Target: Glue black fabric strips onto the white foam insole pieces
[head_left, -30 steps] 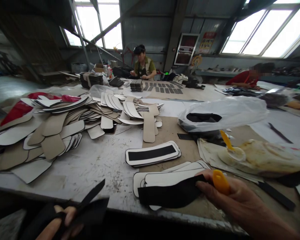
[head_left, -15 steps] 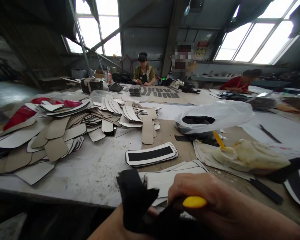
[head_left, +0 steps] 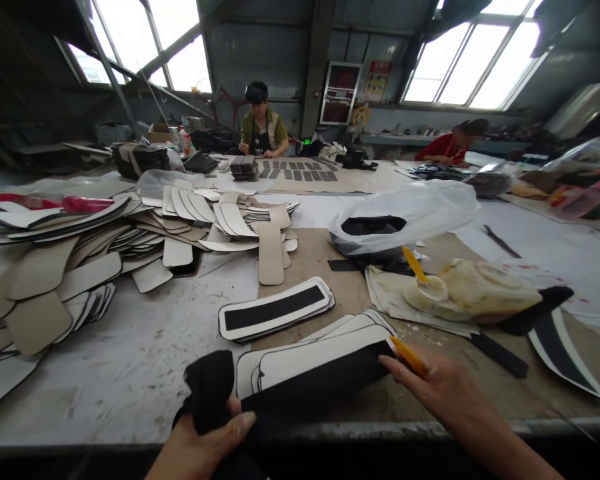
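My left hand [head_left: 207, 443] grips the left end of a long black fabric strip [head_left: 310, 390], bunched above my thumb. My right hand [head_left: 443, 390] pinches the strip's right end and also holds a yellow tool [head_left: 407, 355] between its fingers. The strip is stretched out over the top piece of a stack of white oblong pieces [head_left: 310, 357] near the table's front edge. Just behind it lies another stack whose top piece has a black strip down its middle [head_left: 275, 310].
A big heap of white and tan cut pieces [head_left: 105, 240] fills the left of the table [head_left: 145, 363]. A plastic bag of black fabric [head_left: 405, 220] and a glue-caked lump with a yellow brush [head_left: 473, 290] lie at right. Two people [head_left: 261, 127] work at the far end.
My hands, close together with the strip bunched up, have spread apart and pulled it straight over the white stack. The view has shifted to the right.
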A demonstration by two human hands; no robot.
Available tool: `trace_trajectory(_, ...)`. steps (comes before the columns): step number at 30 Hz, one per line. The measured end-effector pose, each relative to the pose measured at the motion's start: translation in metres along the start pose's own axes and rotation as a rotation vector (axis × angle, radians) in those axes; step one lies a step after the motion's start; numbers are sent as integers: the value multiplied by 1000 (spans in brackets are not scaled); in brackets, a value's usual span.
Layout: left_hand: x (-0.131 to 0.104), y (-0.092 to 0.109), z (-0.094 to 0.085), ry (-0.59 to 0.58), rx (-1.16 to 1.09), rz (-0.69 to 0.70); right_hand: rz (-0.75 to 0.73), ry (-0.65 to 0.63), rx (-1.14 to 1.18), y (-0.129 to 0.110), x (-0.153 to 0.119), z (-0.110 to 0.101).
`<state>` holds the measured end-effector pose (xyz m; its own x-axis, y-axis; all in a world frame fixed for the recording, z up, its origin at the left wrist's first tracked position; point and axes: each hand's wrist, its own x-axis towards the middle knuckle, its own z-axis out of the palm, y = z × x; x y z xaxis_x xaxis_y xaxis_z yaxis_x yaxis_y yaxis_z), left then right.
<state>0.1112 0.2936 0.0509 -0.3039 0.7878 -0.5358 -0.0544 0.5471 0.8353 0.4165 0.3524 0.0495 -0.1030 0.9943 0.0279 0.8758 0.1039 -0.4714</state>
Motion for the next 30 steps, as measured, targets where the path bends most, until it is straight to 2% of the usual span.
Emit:
trace_trajectory(3,8,17,22,24,125,64,-35,110,-190,12,-1,12)
trace_trajectory(6,18,21,38,43,308,94,-37,174,-361,23,1,23)
trace_trajectory(9,29,17,46,70,470,119,-23,181,-430,33,6,30)
trace_trajectory(13,39,12,50,95,584,105,-5,138,-392,39,14,33)
trace_trajectory(20,41,8,52,132,554,81,102,80,-407,28,15,27)
trace_trajectory(26,40,3,54,182,438,66,171,-74,-333,46,20,32)
trace_trajectory(30,39,4,57,190,323,25,208,-125,-322,51,23,34)
